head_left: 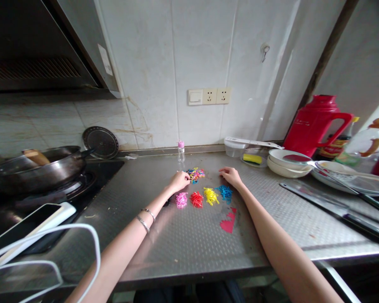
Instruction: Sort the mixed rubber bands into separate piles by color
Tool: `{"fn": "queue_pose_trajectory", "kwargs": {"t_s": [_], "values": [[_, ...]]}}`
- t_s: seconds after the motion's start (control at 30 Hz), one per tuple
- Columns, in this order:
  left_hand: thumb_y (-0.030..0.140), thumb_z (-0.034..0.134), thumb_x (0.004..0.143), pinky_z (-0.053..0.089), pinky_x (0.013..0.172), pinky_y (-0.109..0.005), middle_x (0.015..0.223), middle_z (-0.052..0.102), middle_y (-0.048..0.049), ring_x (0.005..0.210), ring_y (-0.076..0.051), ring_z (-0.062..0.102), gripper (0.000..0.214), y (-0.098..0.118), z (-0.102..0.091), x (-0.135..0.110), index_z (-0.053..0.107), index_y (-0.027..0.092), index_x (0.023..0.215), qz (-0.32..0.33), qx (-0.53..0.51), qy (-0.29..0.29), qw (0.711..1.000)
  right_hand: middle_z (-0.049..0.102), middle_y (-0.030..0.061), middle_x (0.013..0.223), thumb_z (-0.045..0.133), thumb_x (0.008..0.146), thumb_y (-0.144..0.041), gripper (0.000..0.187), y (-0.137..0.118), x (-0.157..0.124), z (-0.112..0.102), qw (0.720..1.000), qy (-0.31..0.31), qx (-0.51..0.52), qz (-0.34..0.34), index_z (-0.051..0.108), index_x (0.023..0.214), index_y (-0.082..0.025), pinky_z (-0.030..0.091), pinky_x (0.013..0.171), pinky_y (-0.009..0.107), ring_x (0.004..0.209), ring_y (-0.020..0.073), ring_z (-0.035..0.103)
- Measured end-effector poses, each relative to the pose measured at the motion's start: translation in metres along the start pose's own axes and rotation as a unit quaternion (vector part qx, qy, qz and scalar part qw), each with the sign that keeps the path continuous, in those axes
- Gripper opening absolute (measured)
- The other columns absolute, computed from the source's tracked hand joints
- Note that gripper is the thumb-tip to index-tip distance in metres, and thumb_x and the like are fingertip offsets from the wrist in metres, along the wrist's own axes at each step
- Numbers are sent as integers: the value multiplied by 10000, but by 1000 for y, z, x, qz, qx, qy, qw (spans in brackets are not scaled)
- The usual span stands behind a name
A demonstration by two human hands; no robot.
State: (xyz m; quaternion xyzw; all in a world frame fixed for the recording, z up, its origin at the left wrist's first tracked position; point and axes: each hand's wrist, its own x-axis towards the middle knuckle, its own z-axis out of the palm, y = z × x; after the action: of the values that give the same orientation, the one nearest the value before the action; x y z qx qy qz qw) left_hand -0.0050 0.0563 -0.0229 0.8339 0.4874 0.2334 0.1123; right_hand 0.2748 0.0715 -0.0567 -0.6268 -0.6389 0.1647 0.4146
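Curled, grips unclear, left hand point(180, 181) and right hand point(231, 176) flanked a mixed-colour pile point(196, 173), single-colour heaps point(211, 196) short of them apparently spaced against mixing.

A kitchen is indicated by a range hood point(41, 46) over the hob point(102, 174) at the left edge of the counter point(189, 246).

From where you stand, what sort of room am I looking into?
Most likely a home kitchen. A wok sits on a stove at the left under a range hood, and bowls stand on the metal counter at the right.
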Motion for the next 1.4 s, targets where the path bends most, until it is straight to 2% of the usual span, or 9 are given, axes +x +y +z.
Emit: {"fn": "queue_pose_trajectory", "kwargs": {"t_s": [0.3, 0.47, 0.63, 0.87, 1.03, 1.27, 1.4], "values": [[188, 503, 680, 343, 577, -203, 585, 619, -36, 593, -122, 520, 200, -4, -11, 0, 675, 100, 628, -5, -64, 30, 997, 666, 5, 672, 477, 648, -198, 254, -1, -1, -1, 1000, 4, -13, 5, 670, 811, -174, 409, 604, 198, 643, 126, 587], [214, 516, 688, 389, 600, -217, 616, 646, -38, 639, -147, 559, 206, -7, -21, 5, 686, 100, 669, -10, -131, 43, 990, 668, 8, 682, 474, 647, -199, 259, -1, -1, 0, 1000, 2, -18, 5, 673, 811, -176, 412, 608, 198, 655, 128, 589], [237, 544, 682, 428, 629, -237, 739, 682, -79, 698, -166, 596, 210, -13, -29, 12, 697, 98, 722, -3, -189, 65, 980, 667, 13, 684, 471, 649, -203, 264, -2, -1, -1, 1000, 3, -26, 5, 676, 813, -177, 414, 605, 198, 654, 130, 588], [254, 564, 675, 437, 635, -243, 768, 686, -89, 683, -154, 599, 221, -12, -21, 14, 696, 93, 748, -2, -243, 52, 969, 672, 23, 711, 466, 661, -216, 271, 0, 0, 1, 999, 5, -45, 2, 682, 821, -179, 414, 610, 199, 666, 132, 588], [288, 539, 696, 418, 583, -232, 687, 674, -60, 619, -140, 574, 260, 14, -8, 9, 698, 89, 745, 1, -230, 21, 973, 672, 24, 707, 466, 658, -219, 269, 0, 0, 1, 999, 4, -41, 5, 686, 808, -181, 418, 606, 202, 661, 135, 592], [226, 524, 677, 410, 592, -211, 680, 674, -46, 634, -136, 571, 224, 73, 20, 10, 705, 104, 727, 87, -186, -52, 977, 673, 25, 706, 462, 662, -236, 265, -2, -2, 0, 999, 17, -46, -5, 686, 792, -179, 413, 605, 201, 665, 138, 592], [229, 515, 675, 404, 592, -220, 687, 675, -54, 624, -142, 571, 226, 102, 33, 13, 710, 133, 734, 90, -132, -52, 986, 676, 28, 715, 465, 664, -241, 263, -2, -2, 0, 999, 23, -46, -11, 686, 791, -175, 414, 615, 200, 681, 140, 596]]}}
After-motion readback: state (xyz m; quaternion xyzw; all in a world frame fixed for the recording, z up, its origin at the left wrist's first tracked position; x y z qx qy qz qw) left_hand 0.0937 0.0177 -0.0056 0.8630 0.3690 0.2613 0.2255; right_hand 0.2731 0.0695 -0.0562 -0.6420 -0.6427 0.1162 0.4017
